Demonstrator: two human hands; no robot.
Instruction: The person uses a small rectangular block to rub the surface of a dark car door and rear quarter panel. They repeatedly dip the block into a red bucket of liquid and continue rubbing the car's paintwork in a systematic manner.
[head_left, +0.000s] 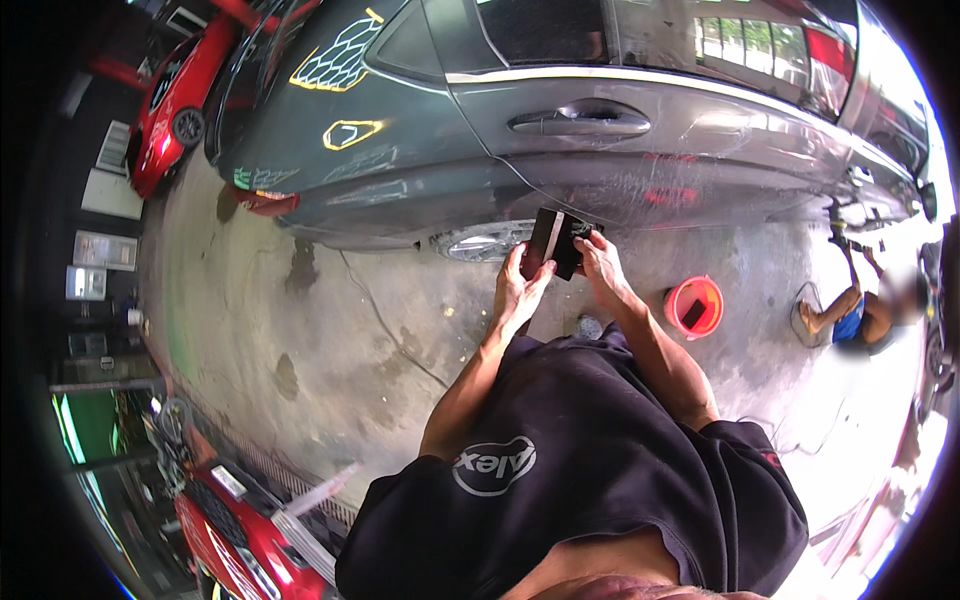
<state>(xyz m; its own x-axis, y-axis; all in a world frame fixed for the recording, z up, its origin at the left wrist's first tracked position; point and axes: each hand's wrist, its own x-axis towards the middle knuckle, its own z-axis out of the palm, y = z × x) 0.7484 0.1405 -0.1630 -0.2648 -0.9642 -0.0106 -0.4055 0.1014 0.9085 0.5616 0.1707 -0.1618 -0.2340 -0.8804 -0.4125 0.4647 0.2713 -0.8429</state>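
Note:
Both of my hands are raised in front of the dark grey car (400,200), at the height of its lower side by the wheel. Between them is a flat, dark rectangular piece (541,238) with a pale strip along one edge, and a black sheet-like part beside it; its exact kind is unclear. My left hand (522,292) grips its left side, thumb on the front. My right hand (600,265) pinches the black part on the right. The car's door (590,160) bears whitish, scuffed patches under the handle (580,118).
An orange-red bucket (693,308) with a dark rectangular item inside stands on the concrete floor, right of my legs. Farther right, another person (870,310) sits low beside the car. A cable (385,325) crosses the floor at left. Red cars (170,130) stand at the left.

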